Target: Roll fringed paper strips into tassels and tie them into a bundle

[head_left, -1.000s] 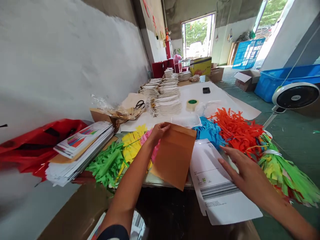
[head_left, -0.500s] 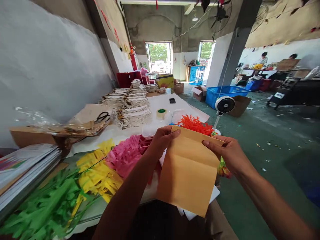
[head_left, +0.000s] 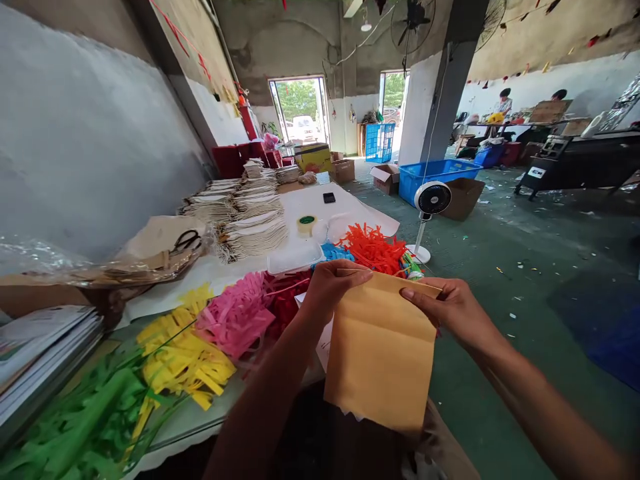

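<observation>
Both hands hold up a sheet of yellow-brown paper (head_left: 383, 353) by its top edge; a crease runs across it. At the top left corner my left hand (head_left: 340, 283) pinches the paper between thumb and fingers. My right hand (head_left: 440, 300) grips the top right, its thumb flat on the near face. Behind the sheet lie bunches of red paper strips (head_left: 375, 247) and blue paper strips (head_left: 336, 253). Left of my forearm are pink strips (head_left: 237, 313), yellow strips (head_left: 187, 353) and green strips (head_left: 85, 413).
Stacked white bundles (head_left: 257, 227) stand along the table's left side, near black-handled scissors (head_left: 186, 241). A tape roll (head_left: 306, 224), a phone (head_left: 329, 197) and a clear plastic box (head_left: 295, 257) lie on the table. At right are a white fan (head_left: 433, 200) and a blue crate (head_left: 450, 168).
My view has shifted a little to the right. The sheet has dropped slightly in view, still held by both hands; white paper beneath it shows less.
</observation>
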The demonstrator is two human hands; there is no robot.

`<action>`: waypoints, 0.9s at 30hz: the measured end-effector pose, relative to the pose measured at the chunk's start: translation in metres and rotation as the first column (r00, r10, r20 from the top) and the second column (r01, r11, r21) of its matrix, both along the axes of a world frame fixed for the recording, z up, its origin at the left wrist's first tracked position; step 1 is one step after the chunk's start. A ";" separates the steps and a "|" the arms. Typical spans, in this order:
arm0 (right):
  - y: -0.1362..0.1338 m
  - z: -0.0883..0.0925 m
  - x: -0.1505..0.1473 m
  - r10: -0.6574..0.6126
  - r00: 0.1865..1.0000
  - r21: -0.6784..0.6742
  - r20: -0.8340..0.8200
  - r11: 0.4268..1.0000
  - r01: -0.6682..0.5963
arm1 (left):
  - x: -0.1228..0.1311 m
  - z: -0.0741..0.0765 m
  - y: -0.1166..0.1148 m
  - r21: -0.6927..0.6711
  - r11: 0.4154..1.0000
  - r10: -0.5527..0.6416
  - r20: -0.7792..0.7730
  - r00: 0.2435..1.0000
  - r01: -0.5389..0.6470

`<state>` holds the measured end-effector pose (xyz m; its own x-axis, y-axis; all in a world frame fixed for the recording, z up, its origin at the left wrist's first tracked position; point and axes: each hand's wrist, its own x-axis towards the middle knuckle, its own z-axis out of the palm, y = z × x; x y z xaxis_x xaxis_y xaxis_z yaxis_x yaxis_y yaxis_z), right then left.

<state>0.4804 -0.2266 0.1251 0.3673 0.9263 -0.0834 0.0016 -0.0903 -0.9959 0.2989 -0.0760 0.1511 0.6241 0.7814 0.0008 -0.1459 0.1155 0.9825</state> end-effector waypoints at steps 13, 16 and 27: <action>-0.003 -0.014 0.004 0.102 0.975 0.015 -0.198 0.995 -0.101 | 0.000 -0.008 0.004 0.023 0.999 -0.035 0.029 0.999 0.034; -0.004 -0.013 0.003 0.097 0.977 0.006 -0.188 0.995 -0.098 | -0.008 0.001 0.013 0.148 0.985 -0.078 -0.051 0.996 0.085; 0.006 0.008 0.005 0.225 0.957 -0.029 0.183 0.974 -0.223 | -0.016 -0.004 0.010 0.170 0.959 -0.189 -0.207 0.960 0.225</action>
<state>0.4856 -0.2205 0.1327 0.1602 0.9862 -0.0418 0.2055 -0.0747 -0.9758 0.2831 -0.0662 0.1468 0.7751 0.6319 0.0044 0.0492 -0.0673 0.9965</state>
